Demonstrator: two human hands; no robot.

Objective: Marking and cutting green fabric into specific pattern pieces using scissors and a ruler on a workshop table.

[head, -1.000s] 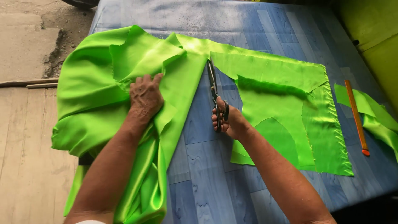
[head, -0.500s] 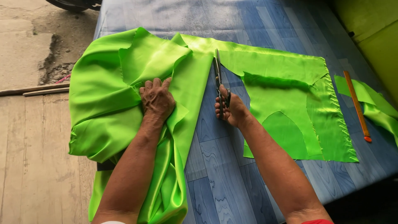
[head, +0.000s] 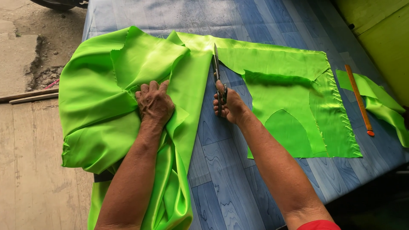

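Two bare hands are seen from above at a table [head: 264, 17] covered in blue wood-grain sheeting. Bright green satin fabric [head: 102, 106] is spread across the table, its bunched left part hanging over the near edge. The left hand [head: 154, 103] is pressed flat on the bunched fabric, fingers stretched out, nothing gripped. The right hand [head: 228, 104] is closed around the handles of a pair of scissors [head: 217, 72], whose blades are pointed away and laid into the cut edge of the cloth. A flatter cut piece [head: 294, 98] is spread to the right. An orange ruler [head: 359, 100] is laid near the table's right edge, beside a green scrap [head: 383, 106].
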